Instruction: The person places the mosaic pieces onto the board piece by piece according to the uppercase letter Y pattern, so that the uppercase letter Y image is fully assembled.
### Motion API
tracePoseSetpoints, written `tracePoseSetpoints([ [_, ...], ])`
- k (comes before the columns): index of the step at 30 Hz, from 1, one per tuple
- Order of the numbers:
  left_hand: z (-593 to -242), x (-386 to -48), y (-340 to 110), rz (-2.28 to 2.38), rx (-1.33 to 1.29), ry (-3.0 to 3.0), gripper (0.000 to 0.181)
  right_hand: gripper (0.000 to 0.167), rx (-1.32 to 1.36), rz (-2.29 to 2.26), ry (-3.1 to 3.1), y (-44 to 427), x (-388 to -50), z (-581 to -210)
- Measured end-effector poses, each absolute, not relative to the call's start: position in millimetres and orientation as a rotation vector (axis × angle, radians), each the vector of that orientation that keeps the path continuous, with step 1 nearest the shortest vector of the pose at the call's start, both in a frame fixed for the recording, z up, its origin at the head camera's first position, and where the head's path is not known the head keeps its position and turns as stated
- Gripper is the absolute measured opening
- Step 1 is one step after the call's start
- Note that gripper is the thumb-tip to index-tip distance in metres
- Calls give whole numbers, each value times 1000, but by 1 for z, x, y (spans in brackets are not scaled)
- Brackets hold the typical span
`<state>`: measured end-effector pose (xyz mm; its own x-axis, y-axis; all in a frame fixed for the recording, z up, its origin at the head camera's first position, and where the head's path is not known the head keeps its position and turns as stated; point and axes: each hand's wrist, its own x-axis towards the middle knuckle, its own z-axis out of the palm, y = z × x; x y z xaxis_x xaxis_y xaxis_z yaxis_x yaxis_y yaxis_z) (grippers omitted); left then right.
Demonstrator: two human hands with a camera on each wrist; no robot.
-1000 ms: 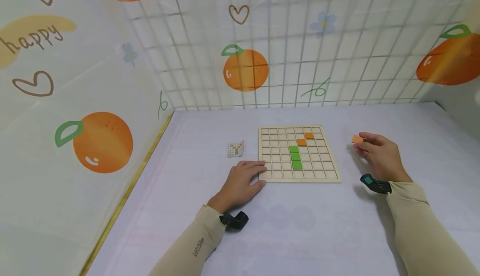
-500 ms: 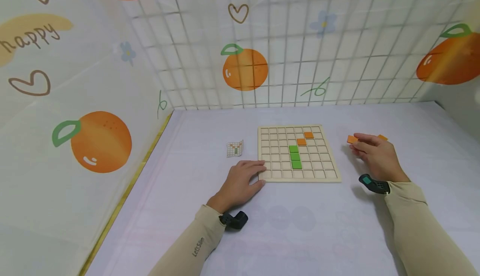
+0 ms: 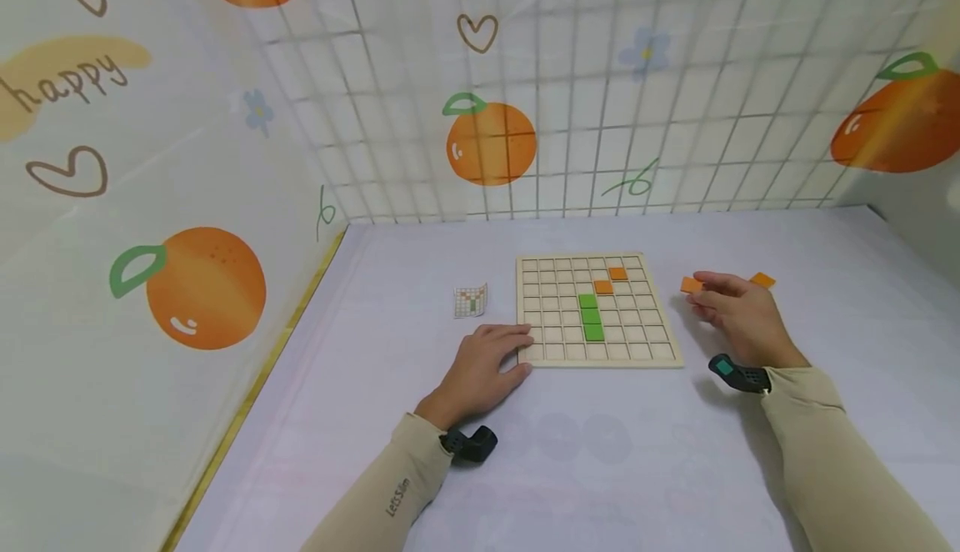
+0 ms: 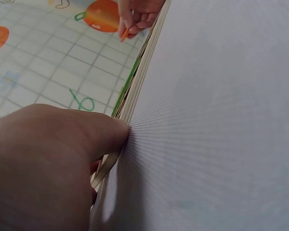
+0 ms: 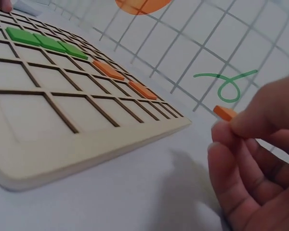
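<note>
A wooden grid board [image 3: 555, 352] lies flat, holding three green tiles [image 3: 591, 316] in a column and two orange tiles [image 3: 603, 287] running diagonally up to the right. My left hand [image 3: 476, 373] rests at the board's left edge, fingertips on its rim; in the left wrist view the thumb [image 4: 108, 134] touches the edge. Right of the board, my right hand [image 3: 742, 318] pinches an orange tile [image 3: 691, 285] between thumb and fingers, raised above the table. The right wrist view shows that tile [image 5: 224, 113] sticking out from the fingertips [image 5: 233, 127].
A small paper card [image 3: 470, 300] with a printed grid pattern lies left of the board. Another orange tile [image 3: 762, 280] lies behind my right hand. A patterned cloth wall [image 3: 570, 118] rises along the back of the table, and another on the left.
My right hand has moved left toward the board with the pinched orange tile, uncovering another orange tile behind it. My left hand has stayed at the board's edge.
</note>
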<state>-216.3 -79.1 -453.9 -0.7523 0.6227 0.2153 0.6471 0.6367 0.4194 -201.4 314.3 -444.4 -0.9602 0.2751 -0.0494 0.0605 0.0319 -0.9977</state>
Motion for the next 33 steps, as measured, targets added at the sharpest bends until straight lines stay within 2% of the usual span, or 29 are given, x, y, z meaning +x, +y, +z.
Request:
tracePoseSetpoints([
  [11, -452, -217, -78, -741, -1087, -2794, 41, 55, -306, 2074, -2160, 307, -204, -442],
  [26, -454, -217, -78, -733, -1082, -2800, 40, 59, -265, 2222, -2143, 290, -203, -432],
  [33, -455, -217, -78, -735, -1078, -2799, 40, 52, -150, 2090, -2337, 270, -210, -434],
])
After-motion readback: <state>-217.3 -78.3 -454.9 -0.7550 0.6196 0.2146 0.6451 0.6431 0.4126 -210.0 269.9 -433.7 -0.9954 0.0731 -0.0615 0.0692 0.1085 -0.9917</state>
